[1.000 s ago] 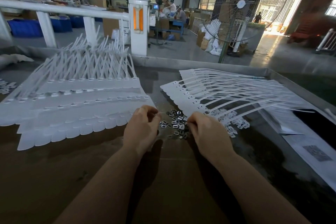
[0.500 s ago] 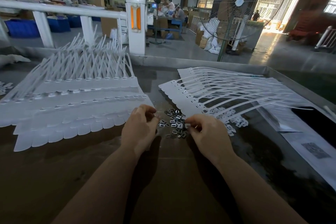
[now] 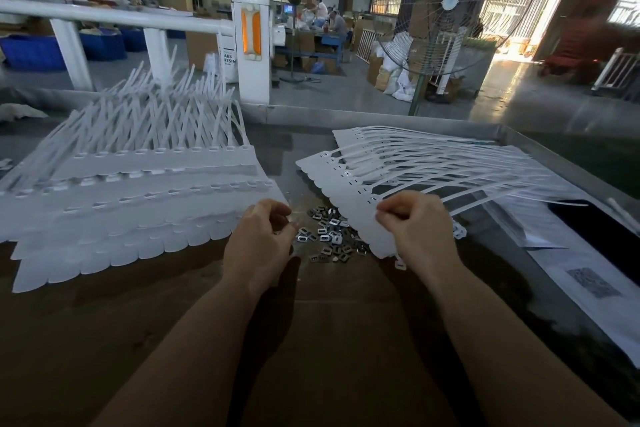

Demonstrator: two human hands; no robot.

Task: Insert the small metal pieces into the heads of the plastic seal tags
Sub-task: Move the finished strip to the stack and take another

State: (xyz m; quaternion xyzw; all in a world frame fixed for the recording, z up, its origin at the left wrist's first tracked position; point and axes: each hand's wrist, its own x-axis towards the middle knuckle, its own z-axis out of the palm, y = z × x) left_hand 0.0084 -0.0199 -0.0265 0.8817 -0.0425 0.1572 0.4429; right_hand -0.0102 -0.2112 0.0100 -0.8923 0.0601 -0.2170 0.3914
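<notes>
A heap of small metal pieces (image 3: 329,236) lies on the brown table between my hands. On the left, white plastic seal tags (image 3: 138,198) sit in overlapping rows. A second fan of tags (image 3: 398,170) spreads to the right, heads toward the heap. My left hand (image 3: 259,239) is curled at the heap's left edge, and a metal glint shows at its fingertips. My right hand (image 3: 415,229) hovers over the nearest heads of the right fan. Its thumb and forefinger are pinched together; whatever they hold is too small to see.
The table's metal rim (image 3: 381,120) runs along the far side. Printed paper sheets (image 3: 588,281) and a dark panel (image 3: 595,229) lie at the right. A few loose white plastic bits (image 3: 400,263) sit beside my right wrist. Behind the table stand a white post (image 3: 251,42) and a large fan (image 3: 446,7).
My right hand has moved from the metal heap up and right onto the near heads of the right tag fan. My left hand has stayed at the heap's left edge.
</notes>
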